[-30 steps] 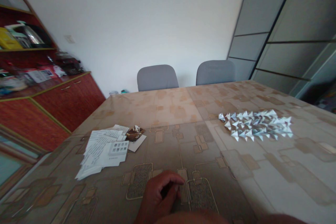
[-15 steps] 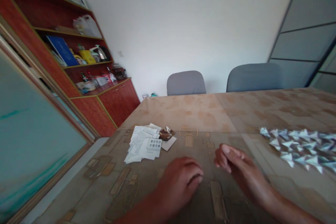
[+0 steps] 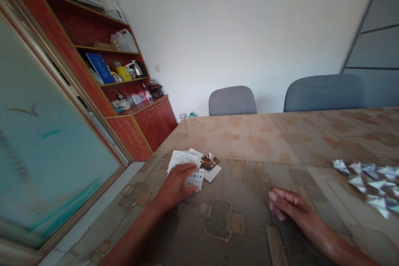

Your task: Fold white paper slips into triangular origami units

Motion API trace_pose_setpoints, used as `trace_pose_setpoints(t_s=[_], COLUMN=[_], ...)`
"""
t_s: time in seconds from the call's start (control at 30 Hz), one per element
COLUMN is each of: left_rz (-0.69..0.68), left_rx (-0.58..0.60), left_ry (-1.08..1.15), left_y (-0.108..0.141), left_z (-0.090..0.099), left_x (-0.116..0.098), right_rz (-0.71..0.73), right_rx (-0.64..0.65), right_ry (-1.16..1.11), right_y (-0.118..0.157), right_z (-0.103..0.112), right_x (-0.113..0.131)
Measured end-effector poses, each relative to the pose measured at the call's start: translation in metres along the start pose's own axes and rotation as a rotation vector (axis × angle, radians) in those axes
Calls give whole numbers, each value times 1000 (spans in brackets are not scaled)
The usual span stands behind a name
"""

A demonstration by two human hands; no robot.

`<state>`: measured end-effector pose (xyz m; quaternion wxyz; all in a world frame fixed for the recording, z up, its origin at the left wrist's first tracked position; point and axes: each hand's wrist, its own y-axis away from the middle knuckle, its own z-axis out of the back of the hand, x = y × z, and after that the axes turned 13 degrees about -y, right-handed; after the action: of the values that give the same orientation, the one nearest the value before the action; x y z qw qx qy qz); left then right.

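Printed paper sheets (image 3: 183,158) lie in a loose pile on the patterned table (image 3: 249,133), left of centre. My left hand (image 3: 177,185) rests over the near part of the pile, fingers apart, with its thumb beside a sheet showing small printed squares (image 3: 196,178). A brown picture piece (image 3: 210,161) and a white slip (image 3: 213,173) lie at the pile's right side. My right hand (image 3: 286,205) hovers over the table to the right, fingers curled together; anything inside them is too hidden to make out.
Several folded paper pieces (image 3: 378,185) stand in rows at the right. Two grey chairs (image 3: 232,100) are behind the table's far edge. A red shelf cabinet (image 3: 156,122) and a frosted glass door (image 3: 62,141) are at the left.
My left hand has moved left and forward onto the paper pile and its fingers have spread. The view has turned slightly left. My right hand stays curled.
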<state>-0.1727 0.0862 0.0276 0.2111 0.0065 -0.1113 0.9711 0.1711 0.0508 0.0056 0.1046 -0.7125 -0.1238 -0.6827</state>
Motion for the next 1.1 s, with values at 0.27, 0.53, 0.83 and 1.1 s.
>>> trace_pose_setpoints(t_s=[0.27, 0.53, 0.83, 1.1], left_rz=[-36, -95, -109, -117], left_rx=[3, 54, 13, 24], left_ry=[-66, -132, -140, -143], left_y=[2, 3, 7, 4], left_z=[-2, 0, 0, 0], left_x=[4, 2, 3, -2], right_rz=[-18, 51, 117, 105], right_rx=[18, 143, 229, 224], right_ry=[54, 106, 144, 160], right_y=[-6, -31, -44, -42], right_z=[-1, -26, -39, -35], right_x=[-2, -3, -1, -5])
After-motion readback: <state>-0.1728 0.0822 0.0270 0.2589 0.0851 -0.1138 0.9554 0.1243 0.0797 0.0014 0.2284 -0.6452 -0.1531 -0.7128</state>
